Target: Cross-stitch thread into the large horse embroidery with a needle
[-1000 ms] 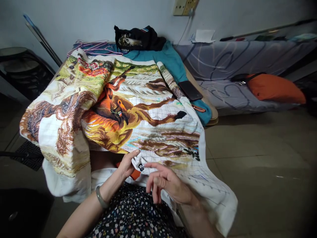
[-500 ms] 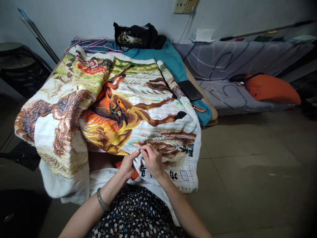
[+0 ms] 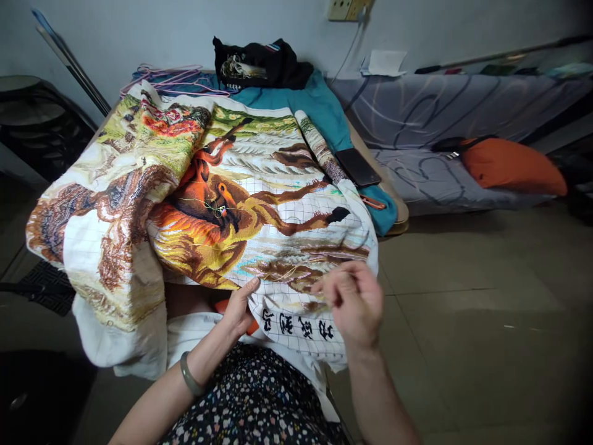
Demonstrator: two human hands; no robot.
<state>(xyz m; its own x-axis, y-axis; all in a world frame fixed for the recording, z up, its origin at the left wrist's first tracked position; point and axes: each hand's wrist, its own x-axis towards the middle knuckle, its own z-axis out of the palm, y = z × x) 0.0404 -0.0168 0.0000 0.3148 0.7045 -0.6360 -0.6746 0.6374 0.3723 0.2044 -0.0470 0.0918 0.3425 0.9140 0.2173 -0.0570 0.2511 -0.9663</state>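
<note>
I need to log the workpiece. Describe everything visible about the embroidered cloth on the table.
The embroidered cloth is a large white gridded fabric, mostly stitched in orange, brown, yellow and green; a horse-like figure fills its middle. Black characters run along its near edge. It drapes over the table, hangs in folds on the left and falls into the person's lap. One end is rolled up beside a dark phone. The left hand pinches its near edge; the right hand is raised just above it, fingers closed, blurred.

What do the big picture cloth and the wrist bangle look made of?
Picture cloth: looks like woven white grid canvas, matte, thread-stitched in colour; unstitched squares show. Bangle on the left wrist: smooth, grey-green and glossy, perhaps jade or glass.
</note>
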